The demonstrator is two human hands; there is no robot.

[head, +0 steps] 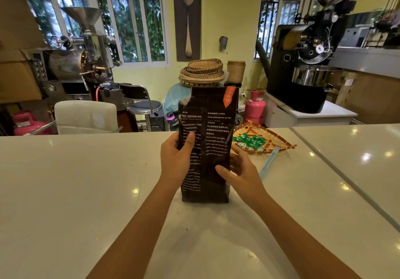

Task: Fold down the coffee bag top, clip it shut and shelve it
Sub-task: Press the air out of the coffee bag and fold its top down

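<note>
While the coffee bag (206, 144) stands upright on the white surface (86, 181), we hold it with our left hand (176, 158) and right hand (240, 171) around its sides; a pale blue clip (268, 163) lies just right, beside a woven tray (263, 138).

A dark brown coffee bag (207, 140) printed with small white text carries an orange tab at its top right corner. It stands on a glossy off-white counter (86, 181). A pale blue clip (268, 164) lies just beside a tan woven tray (279, 141) with red-orange edging, holding green and white sweet wrappers (249, 141). Behind sit a bright pink gas cylinder (255, 107), tan baskets (202, 71) with dark banded rims, a black roaster (303, 66), a white padded chair (85, 116), and pale yellow walls (231, 14).
</note>
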